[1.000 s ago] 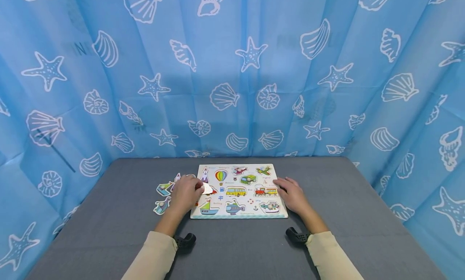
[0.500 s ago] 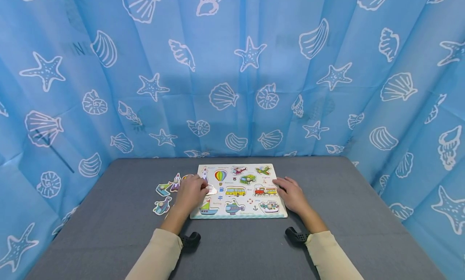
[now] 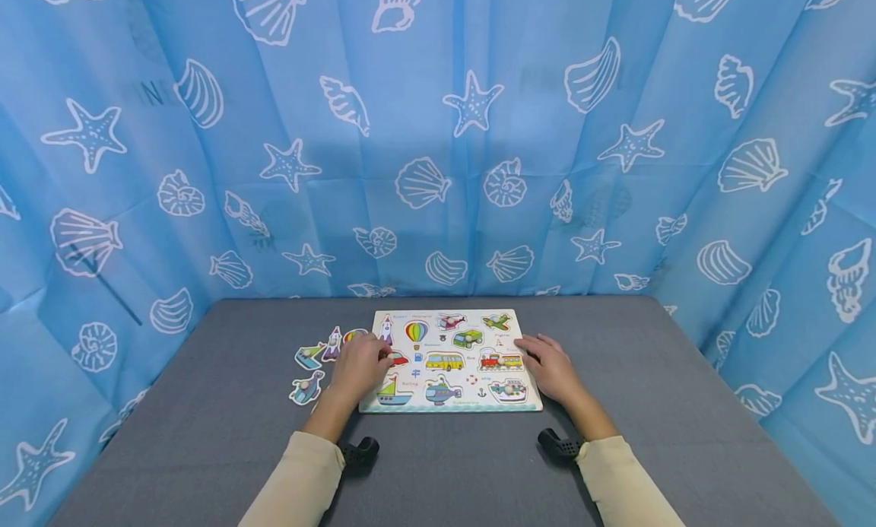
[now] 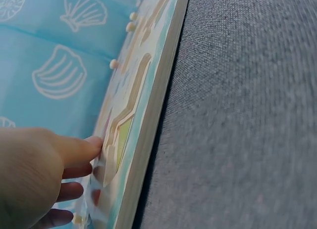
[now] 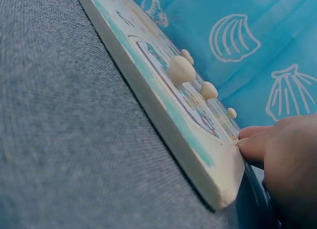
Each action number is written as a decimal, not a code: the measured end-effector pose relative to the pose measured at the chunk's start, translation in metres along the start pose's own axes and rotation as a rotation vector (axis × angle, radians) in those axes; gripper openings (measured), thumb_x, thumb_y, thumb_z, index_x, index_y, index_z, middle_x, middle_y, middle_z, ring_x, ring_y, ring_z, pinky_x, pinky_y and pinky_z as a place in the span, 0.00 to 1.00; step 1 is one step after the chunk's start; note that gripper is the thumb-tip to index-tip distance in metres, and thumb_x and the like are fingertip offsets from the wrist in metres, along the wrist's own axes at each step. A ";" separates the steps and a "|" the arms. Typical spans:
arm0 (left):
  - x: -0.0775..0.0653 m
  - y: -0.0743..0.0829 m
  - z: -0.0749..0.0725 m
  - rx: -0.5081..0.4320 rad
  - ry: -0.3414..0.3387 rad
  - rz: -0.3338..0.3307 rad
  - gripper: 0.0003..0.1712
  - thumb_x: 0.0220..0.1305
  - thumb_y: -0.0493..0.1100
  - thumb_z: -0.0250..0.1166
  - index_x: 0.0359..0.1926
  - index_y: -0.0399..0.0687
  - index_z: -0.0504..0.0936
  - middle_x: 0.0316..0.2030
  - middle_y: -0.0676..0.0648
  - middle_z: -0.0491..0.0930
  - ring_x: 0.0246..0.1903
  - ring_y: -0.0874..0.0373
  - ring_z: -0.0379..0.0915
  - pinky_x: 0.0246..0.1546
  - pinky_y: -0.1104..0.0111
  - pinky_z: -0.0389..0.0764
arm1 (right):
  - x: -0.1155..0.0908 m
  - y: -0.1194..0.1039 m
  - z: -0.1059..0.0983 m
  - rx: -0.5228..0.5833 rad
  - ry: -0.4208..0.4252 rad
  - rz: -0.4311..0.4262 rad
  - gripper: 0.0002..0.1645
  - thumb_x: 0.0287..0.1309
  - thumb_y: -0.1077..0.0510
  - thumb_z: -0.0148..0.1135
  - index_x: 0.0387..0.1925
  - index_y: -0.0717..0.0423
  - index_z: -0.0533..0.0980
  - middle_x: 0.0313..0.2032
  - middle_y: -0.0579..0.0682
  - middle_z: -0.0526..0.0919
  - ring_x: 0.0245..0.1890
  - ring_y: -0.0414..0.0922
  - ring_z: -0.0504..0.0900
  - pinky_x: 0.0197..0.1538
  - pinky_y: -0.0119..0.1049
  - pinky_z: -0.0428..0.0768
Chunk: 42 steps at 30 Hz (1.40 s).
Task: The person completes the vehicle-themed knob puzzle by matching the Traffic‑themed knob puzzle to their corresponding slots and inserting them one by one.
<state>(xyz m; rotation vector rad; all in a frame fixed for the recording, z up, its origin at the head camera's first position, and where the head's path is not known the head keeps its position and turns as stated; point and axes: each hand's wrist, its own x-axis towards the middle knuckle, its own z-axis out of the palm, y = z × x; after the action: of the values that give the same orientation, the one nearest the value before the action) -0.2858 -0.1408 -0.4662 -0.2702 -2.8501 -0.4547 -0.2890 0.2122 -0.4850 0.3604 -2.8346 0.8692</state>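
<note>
Left hand (image 3: 359, 363) fingers pressed on red piece (image 3: 398, 357) in board (image 3: 452, 405); right hand (image 3: 551, 367) flat, relaxed on board's right edge; loose pieces (image 3: 306, 356) left of board

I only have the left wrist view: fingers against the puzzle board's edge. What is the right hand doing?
Observer: The right hand rests on the puzzle board at its right edge, fingers laid flat.
Operator: Any pieces off the board?
Observer: Yes, several loose pieces lie on the grey table, left of the board.
Operator: Where on the board is my left hand?
Observer: The left hand covers its left side, fingertips at the red car piece.
</note>
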 end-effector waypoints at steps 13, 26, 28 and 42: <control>-0.012 -0.013 -0.022 -0.116 -0.052 0.088 0.16 0.58 0.44 0.71 0.49 0.50 0.86 0.42 0.50 0.82 0.43 0.53 0.77 0.44 0.55 0.75 | 0.000 0.000 -0.001 0.006 0.003 -0.004 0.22 0.68 0.63 0.54 0.62 0.62 0.73 0.64 0.63 0.69 0.68 0.64 0.57 0.64 0.63 0.56; -0.037 -0.037 -0.054 -0.211 -0.059 0.026 0.10 0.61 0.45 0.69 0.44 0.50 0.85 0.27 0.57 0.74 0.28 0.61 0.67 0.30 0.63 0.70 | -0.001 0.000 -0.001 0.001 0.000 -0.013 0.22 0.68 0.63 0.54 0.62 0.63 0.72 0.64 0.64 0.69 0.68 0.64 0.57 0.64 0.64 0.55; -0.041 -0.040 -0.058 -0.216 -0.068 0.024 0.10 0.61 0.45 0.69 0.43 0.50 0.84 0.26 0.57 0.72 0.26 0.60 0.66 0.28 0.64 0.69 | -0.001 0.000 0.000 0.004 0.000 -0.008 0.22 0.68 0.63 0.54 0.62 0.63 0.73 0.64 0.63 0.69 0.68 0.64 0.57 0.64 0.63 0.55; -0.058 -0.052 -0.061 -0.157 -0.173 0.013 0.04 0.58 0.42 0.71 0.32 0.53 0.83 0.22 0.57 0.71 0.23 0.61 0.66 0.25 0.64 0.68 | 0.000 -0.001 0.000 -0.003 0.001 0.005 0.22 0.68 0.63 0.54 0.62 0.62 0.73 0.64 0.63 0.70 0.68 0.63 0.57 0.64 0.63 0.55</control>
<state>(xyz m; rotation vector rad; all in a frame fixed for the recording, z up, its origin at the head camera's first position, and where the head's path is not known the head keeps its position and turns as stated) -0.2290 -0.2176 -0.4397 -0.3738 -2.9817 -0.6854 -0.2885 0.2116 -0.4843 0.3529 -2.8366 0.8659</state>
